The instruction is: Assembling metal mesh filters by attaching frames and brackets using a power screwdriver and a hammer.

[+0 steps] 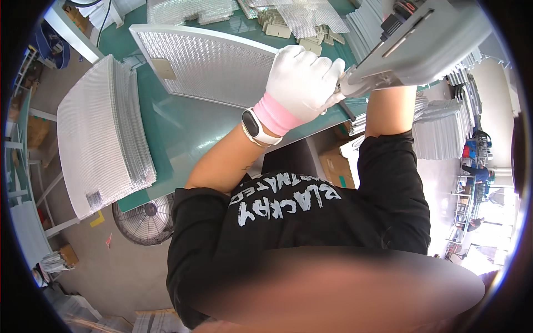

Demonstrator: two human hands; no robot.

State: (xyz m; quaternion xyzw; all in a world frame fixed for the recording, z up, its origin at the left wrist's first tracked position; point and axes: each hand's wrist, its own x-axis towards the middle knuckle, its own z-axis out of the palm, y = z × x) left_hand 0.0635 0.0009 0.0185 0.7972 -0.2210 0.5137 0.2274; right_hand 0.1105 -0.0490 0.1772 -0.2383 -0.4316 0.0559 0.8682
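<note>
My left hand (300,80), in a white glove with a pink cuff, is closed in a fist at the tip of a large grey smooth-cased device (438,50). What its fingers grip is hidden. My right forearm (391,108) reaches up behind that device, which covers the right hand. Left of the gloved hand, a curved panel (211,64) of silver mesh in a white frame stands tilted on the green table (183,127). Its right end passes behind the glove. A small beige plate (162,69) sits on the panel's left part.
A tall stack of mesh sheets (102,139) overhangs the table's left edge. Beige plastic parts (308,39) and more mesh sheets (191,10) lie at the back. White stacked panels (438,133) stand at right. A floor fan (145,219) is below the table, and a cardboard box (336,166) sits beneath it.
</note>
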